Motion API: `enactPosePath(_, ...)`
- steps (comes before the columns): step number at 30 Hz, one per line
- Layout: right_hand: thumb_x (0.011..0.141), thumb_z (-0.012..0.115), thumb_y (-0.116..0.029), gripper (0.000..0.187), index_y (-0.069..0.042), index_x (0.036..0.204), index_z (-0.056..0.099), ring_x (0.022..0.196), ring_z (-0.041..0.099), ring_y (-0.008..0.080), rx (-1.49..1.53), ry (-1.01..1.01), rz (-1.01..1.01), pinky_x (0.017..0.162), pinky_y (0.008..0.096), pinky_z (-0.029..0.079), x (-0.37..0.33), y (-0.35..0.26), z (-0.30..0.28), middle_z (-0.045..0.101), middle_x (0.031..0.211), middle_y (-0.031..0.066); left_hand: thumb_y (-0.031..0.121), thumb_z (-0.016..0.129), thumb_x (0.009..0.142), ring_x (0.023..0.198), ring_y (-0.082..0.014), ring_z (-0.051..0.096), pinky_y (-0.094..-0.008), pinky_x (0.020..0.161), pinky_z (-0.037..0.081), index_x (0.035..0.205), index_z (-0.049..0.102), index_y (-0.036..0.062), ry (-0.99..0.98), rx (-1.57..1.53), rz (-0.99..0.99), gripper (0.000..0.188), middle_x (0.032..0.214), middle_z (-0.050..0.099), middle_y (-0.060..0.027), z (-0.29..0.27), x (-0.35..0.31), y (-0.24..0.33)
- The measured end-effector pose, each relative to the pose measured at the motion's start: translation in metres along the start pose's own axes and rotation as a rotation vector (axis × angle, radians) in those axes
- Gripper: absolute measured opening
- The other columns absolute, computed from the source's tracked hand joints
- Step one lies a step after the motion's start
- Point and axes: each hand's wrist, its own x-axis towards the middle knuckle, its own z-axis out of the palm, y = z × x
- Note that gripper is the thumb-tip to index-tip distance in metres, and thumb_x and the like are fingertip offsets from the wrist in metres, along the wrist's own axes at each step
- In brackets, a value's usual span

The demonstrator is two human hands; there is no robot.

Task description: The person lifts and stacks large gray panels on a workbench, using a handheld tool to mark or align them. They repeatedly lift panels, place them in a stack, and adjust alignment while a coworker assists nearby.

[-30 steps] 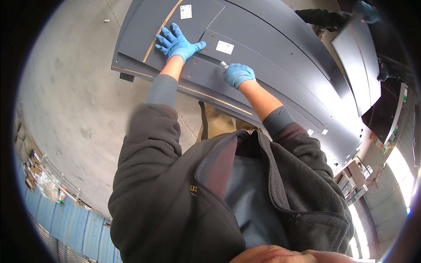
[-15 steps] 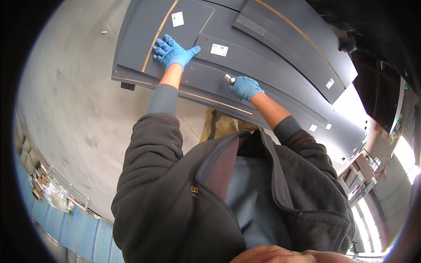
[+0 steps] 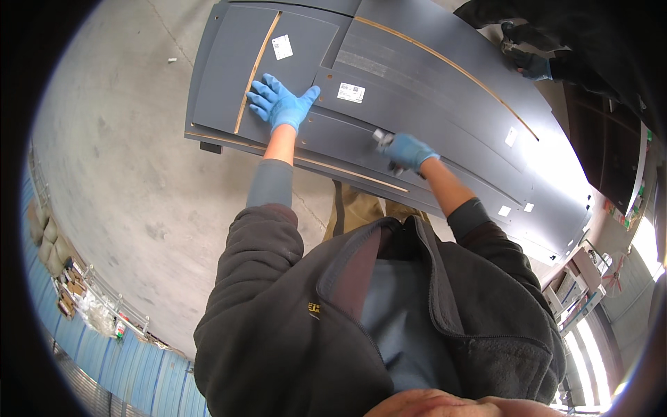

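My left hand (image 3: 281, 104), in a blue glove, lies flat with spread fingers on a dark grey panel (image 3: 313, 43), beside a narrow tan strip. In my right hand (image 3: 413, 151), also blue-gloved and smeared by motion, is a hand tool with a silver cylindrical head (image 3: 381, 137). Its exact kind is unclear, and my fingers cover most of it. The tool is over the near part of the stacked grey panels. Small holes run along the panel near my left hand. A white label (image 3: 351, 93) sits between my two hands, farther back.
Another person's dark-gloved hand (image 3: 533, 66) is at the far right edge of a large grey panel (image 3: 445, 76) with a long tan strip. Dark brown panels (image 3: 606, 149) stand beyond the right end. Concrete floor (image 3: 125, 146) lies to the left.
The far grey panel has shifted left over the stack. My right hand has moved slightly right with the tool. The other person's arm shows more at the upper right.
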Motion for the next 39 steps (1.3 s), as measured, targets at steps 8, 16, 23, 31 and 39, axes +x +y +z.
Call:
enactPosePath(8,0.106,0.053,-0.04,0.042,-0.01,0.124,0.076,0.091,0.079,0.0259,-0.198,0.247,-0.021,0.096,0.046,0.057,0.025,-0.029,-0.09,0.082,0.098,0.0101,0.081,0.079,0.073,0.161,-0.058,-0.011,-0.0681,0.128,-0.001,0.172,0.0,0.0034,-0.053,0.017,-0.034,0.149,0.175,-0.004,-0.0355,0.0,0.003,0.006)
enactPosePath(16,0.106,0.059,-0.04,0.046,0.001,0.117,0.074,0.076,0.077,0.0198,-0.113,0.213,-0.079,0.08,0.0356,0.06,0.018,-0.101,-0.071,0.08,0.093,0.0122,0.083,0.08,0.072,0.16,-0.0588,-0.012,-0.0695,0.128,-0.001,0.172,-0.001,0.0024,-0.084,0.032,-0.053,0.152,0.175,-0.005,-0.0358,-0.004,0.005,0.009)
enactPosePath(23,0.104,0.06,-0.033,0.053,-0.009,0.152,0.06,0.07,0.075,0.015,0.006,0.348,-0.004,0.077,0.0336,0.06,0.016,0.022,-0.12,0.078,0.099,0.0084,0.081,0.08,0.073,0.161,-0.0586,-0.005,-0.068,0.129,0.006,0.172,0.004,0.0013,-0.072,0.074,-0.062,0.148,0.175,0.001,-0.0374,-0.007,0.004,0.012)
enactPosePath(31,0.104,0.054,-0.023,0.045,0.004,0.138,0.067,0.076,0.08,0.0291,-0.11,0.571,0.776,0.069,0.0395,0.064,-0.064,0.357,-0.188,0.075,0.123,0.0215,0.081,0.08,0.073,0.161,-0.0584,-0.009,-0.0685,0.129,0.001,0.172,-0.002,0.002,-0.09,0.071,-0.067,0.151,0.175,-0.004,-0.0372,0.0,0.009,0.01)
enactPosePath(39,0.106,0.059,-0.043,0.044,-0.004,0.117,0.079,0.081,0.08,0.0214,-0.204,0.195,-0.019,0.081,0.0388,0.062,0.018,0.047,-0.132,0.081,0.096,0.0117,0.078,0.082,0.074,0.162,-0.0579,-0.008,-0.0673,0.129,0.004,0.172,0.0,0.0013,-0.116,0.071,-0.083,0.149,0.175,-0.003,-0.0377,-0.007,0.007,0.013)
